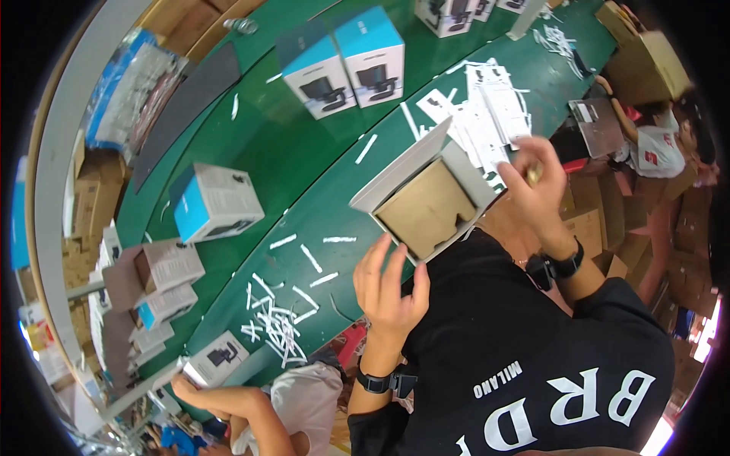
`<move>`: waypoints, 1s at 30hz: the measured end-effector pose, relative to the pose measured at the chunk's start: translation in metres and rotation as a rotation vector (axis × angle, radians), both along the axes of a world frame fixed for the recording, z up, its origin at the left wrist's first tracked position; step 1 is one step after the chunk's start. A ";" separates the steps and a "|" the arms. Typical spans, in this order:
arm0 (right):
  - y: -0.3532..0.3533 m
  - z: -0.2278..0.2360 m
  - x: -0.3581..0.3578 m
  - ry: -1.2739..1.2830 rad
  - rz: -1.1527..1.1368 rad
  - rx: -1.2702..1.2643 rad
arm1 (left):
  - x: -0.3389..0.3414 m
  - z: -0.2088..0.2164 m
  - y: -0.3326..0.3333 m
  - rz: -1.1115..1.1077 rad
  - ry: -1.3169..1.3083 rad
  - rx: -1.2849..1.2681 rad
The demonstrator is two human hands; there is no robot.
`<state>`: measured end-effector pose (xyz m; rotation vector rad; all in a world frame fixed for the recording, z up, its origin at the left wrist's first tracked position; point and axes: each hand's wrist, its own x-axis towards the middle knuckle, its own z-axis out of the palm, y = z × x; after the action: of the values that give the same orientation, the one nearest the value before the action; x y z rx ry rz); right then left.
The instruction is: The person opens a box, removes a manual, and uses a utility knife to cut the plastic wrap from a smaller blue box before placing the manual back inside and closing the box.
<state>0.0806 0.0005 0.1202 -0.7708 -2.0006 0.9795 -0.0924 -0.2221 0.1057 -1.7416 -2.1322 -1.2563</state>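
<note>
An open white carton (pixel 367 199) stands tilted on the green table in front of me, its flaps raised. Inside it sits a brown cardboard insert (pixel 427 207) with a notched edge. My left hand (pixel 389 290) rests its spread fingertips against the carton's near left corner, not wrapped around it. Beyond the carton's right side, my right hand (pixel 538 182) is raised with curled fingers. A small yellowish thing shows between them, too blurred to name. Printed white sheets (pixel 490 106) lie in a loose pile just past the carton.
Closed blue-and-white boxes (pixel 372 64) stand at the back, with another box (pixel 218 204) to the left. Paper strips (pixel 277 330) litter the table (pixel 304 220). At lower left a co-worker's arm (pixel 251 410) reaches to a box (pixel 218 359); another person (pixel 660 148) sits far right.
</note>
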 end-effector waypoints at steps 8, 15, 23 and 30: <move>-0.016 -0.041 -0.013 -0.352 0.118 -0.199 | 0.030 -0.002 0.065 -0.176 0.053 -0.358; 0.024 -0.014 0.016 -0.501 0.338 -0.263 | 0.029 -0.025 0.079 -0.153 0.205 -0.442; 0.066 -0.005 0.013 -0.584 0.597 -0.163 | 0.030 -0.021 0.084 -0.147 0.211 -0.468; 0.071 0.008 0.003 -0.574 0.525 -0.546 | 0.026 -0.023 0.085 -0.141 0.166 -0.451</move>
<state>0.0831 0.0711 0.1278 -0.9023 -2.5324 1.8237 -0.0666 -0.1375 0.0829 -2.1089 -2.3569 -0.6509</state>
